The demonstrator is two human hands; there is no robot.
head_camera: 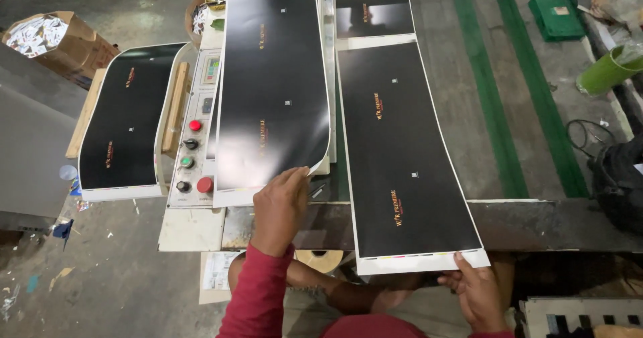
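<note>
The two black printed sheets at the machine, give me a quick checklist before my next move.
1. Left hand has a grip on the curled corner of the middle glossy black printed sheet: ok.
2. Right hand pinches the white bottom margin of the right black printed sheet: ok.
3. Right sheet lying flat: ok.
4. Middle sheet flat: not ok, corner lifted.
5. Grey control panel with red buttons unobstructed: ok.

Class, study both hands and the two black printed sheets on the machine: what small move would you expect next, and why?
Probably the right hand pulls the right sheet off toward the person. It pinches that sheet's white near edge, which already overhangs the machine's front. The left hand only lifts the curled corner of the middle sheet, which lies flat beside the control panel.
</note>
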